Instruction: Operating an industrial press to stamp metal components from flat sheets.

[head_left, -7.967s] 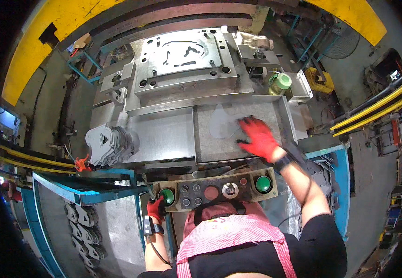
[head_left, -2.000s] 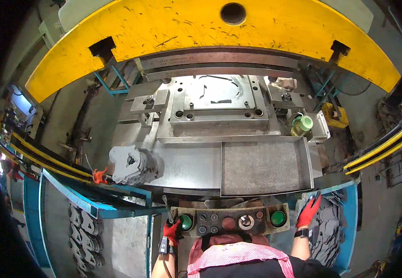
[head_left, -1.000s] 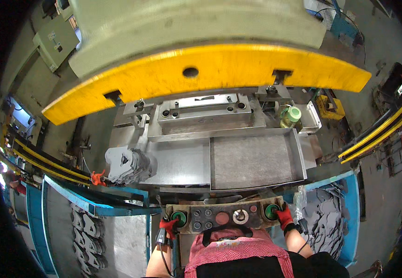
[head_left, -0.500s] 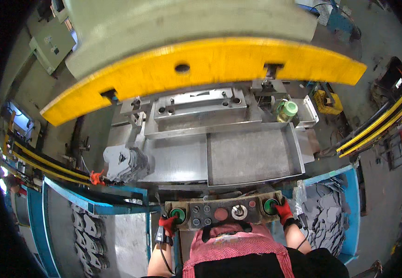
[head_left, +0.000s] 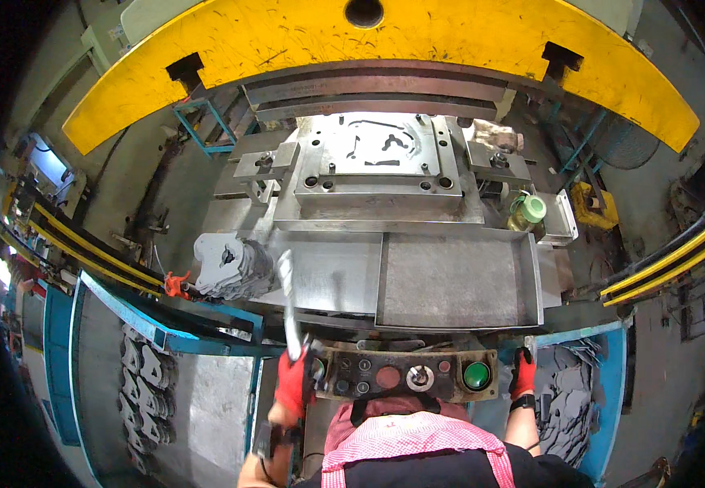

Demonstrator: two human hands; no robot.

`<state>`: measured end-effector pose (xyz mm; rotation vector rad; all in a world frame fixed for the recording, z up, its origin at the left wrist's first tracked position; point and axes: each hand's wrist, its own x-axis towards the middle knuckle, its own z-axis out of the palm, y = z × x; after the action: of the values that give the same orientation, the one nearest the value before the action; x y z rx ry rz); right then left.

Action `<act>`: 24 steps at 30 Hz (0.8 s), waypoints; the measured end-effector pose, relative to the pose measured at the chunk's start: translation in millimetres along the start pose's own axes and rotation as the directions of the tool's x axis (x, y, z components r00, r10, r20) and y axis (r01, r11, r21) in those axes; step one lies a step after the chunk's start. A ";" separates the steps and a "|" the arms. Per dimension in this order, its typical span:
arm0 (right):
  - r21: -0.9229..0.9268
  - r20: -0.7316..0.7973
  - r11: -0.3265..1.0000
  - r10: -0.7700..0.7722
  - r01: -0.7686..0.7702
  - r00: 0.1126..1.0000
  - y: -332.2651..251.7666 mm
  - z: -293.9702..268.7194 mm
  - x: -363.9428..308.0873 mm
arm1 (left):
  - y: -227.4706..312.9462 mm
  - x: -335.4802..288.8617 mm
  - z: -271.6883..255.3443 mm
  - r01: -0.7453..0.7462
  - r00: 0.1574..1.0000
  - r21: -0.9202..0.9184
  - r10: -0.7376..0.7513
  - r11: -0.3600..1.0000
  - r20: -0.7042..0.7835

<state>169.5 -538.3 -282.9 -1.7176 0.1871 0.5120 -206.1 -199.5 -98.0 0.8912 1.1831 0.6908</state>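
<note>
In a red glove, my left hand (head_left: 292, 382) is closed round a long, thin silvery tool (head_left: 288, 297) pointing up and away; motion blurs it, and its kind is unclear. This hand is beside the left end of the control panel (head_left: 377, 390). My right hand (head_left: 523, 374), also gloved, is right of the panel's green button (head_left: 477, 375), at the corner of the blue bin. Its fingers look curled; what they hold, if anything, cannot be made out. Ahead, the press's lower die (head_left: 377, 150) lies exposed beneath the raised yellow ram (head_left: 434, 41).
Grey flat parts stand stacked (head_left: 230, 264) left of a shallow metal tray (head_left: 458, 281). A green-lidded bottle (head_left: 527, 213) stands behind the tray. Blue bins with grey parts (head_left: 147, 390) flank me. Yellow guard rails (head_left: 670, 256) run along both sides.
The yellow ram has risen, uncovering the die. Both hands have left the green buttons; the left now has the silvery tool, and the right has moved rightward to the bin corner.
</note>
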 end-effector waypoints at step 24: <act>-0.027 0.108 0.998 -0.056 0.059 0.993 36.9 -55.9 27.8 | 151.4 80.8 100.4 -0.206 0.915 0.021 0.185 0.978 0.360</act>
<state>192.4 -595.8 -320.6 -1.7150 0.0531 0.5649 -88.8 -78.7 7.7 1.1425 0.7988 0.6242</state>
